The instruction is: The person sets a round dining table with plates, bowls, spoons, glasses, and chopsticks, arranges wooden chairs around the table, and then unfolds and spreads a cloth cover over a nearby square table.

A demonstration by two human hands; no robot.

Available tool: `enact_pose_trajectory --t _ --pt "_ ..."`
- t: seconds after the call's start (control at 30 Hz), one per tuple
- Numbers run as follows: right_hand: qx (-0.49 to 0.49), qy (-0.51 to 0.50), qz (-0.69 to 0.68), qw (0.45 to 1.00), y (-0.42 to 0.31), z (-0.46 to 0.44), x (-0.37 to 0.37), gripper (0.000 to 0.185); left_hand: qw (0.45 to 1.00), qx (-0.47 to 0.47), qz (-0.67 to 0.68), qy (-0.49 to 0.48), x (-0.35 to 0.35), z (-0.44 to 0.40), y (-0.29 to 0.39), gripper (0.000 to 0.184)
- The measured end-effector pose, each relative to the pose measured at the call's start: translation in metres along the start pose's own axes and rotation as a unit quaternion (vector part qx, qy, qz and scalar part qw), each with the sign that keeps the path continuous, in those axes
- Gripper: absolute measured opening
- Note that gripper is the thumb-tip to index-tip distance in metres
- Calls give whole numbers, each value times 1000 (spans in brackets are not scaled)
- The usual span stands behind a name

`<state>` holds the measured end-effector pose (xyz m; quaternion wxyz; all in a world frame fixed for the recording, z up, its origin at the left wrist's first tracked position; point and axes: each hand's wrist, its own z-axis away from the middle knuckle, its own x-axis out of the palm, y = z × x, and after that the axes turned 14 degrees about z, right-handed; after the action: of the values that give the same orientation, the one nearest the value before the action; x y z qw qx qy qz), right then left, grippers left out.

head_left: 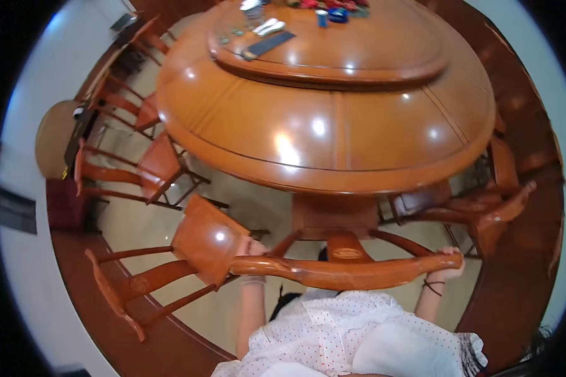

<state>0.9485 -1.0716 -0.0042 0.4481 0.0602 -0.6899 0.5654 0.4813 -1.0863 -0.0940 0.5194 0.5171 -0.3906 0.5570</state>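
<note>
Brown wooden chair back (352, 273) between both hands: the left hand (251, 247) curls round its left end, the right hand (448, 261) its right, forearms reaching forward. Beyond stands the round table (283, 125); another chair (207, 239) stands near left.

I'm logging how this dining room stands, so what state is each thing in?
Left hand: closed on the chair's rail
Right hand: closed on the rail's other end
Chair: upright, held, back toward the person
Table: glossy, reflecting lights
Turntable: on the table, bearing things
</note>
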Motion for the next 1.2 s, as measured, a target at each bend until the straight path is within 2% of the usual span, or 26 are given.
enact_pose_trajectory --t 0.03,0.07,0.1,0.13,0.2,0.27,0.3,0.33,0.4,0.43,0.47,0.5,0.57,0.6,0.67,0.7,0.73,0.8,0.83,0.87,0.97,1.03,1.1,1.13,1.17,1.2 --pt "-12 24 5 1000 0 -2 7 23 975 86 -188 75 21 14 -13 28" --pt "-28 28 21 999 2 -4 7 25 962 129 -101 217 14 27 -19 23" --pt "-44 37 39 998 5 -2 0 27 954 89 -131 254 -2 45 -11 20" --pt "-61 51 63 995 9 0 -8 29 986 -26 -116 117 -28 78 17 19" --pt "-75 54 85 992 24 -18 -38 31 918 -9 -352 182 -30 143 49 19" --pt "-69 103 87 989 69 -31 -89 28 852 39 -480 205 -96 225 92 20" --pt "-73 194 273 939 78 67 8 27 848 92 -457 254 -143 279 111 20" --pt "27 186 278 942 102 108 7 33 836 138 -434 307 -194 343 133 20" --pt "0 35 285 958 176 206 5 28 835 150 -315 426 -284 482 156 21" --pt "107 92 275 951 221 246 11 17 794 173 -297 502 -266 535 152 21" --pt "233 -49 391 889 261 285 -11 12 755 200 -314 540 -284 596 154 24" --pt "426 -104 318 840 294 313 -24 11 725 181 -308 589 -251 636 161 26" --pt "508 -115 292 802 273 465 56 10 712 225 -263 611 -273 708 205 26" --pt "509 -122 289 801 271 507 68 10 703 266 -224 620 -287 738 233 27" --pt "408 -254 312 820 265 479 120 13 675 345 -145 636 -260 710 234 27" --pt "405 -261 312 819 262 481 131 13 662 380 -100 638 -267 710 241 27" --pt "399 -277 309 818 255 461 148 14 644 413 -56 641 -240 689 238 27" --pt "365 -285 304 832 249 467 173 15 670 424 -116 598 -199 614 305 25" --pt "340 -275 305 846 248 473 182 14 720 399 -215 525 -219 597 342 22" --pt "306 -267 321 855 249 467 193 13 740 379 -299 468 -196 561 371 20" --pt "265 -295 351 848 303 507 207 13 758 356 -460 295 -114 452 450 18" --pt "294 -310 413 804 328 574 234 13 758 329 -520 217 -64 409 482 19" --pt "399 -372 326 772 323 637 265 16 780 329 -493 203 -37 388 510 19" --pt "397 -360 326 779 328 649 270 16 803 341 -456 178 -29 375 524 20" --pt "279 -482 374 742 331 658 275 17 808 328 -459 171 -27 363 540 20" --pt "155 -587 417 676 329 661 278 18 805 338 -454 177 -28 353 555 24"
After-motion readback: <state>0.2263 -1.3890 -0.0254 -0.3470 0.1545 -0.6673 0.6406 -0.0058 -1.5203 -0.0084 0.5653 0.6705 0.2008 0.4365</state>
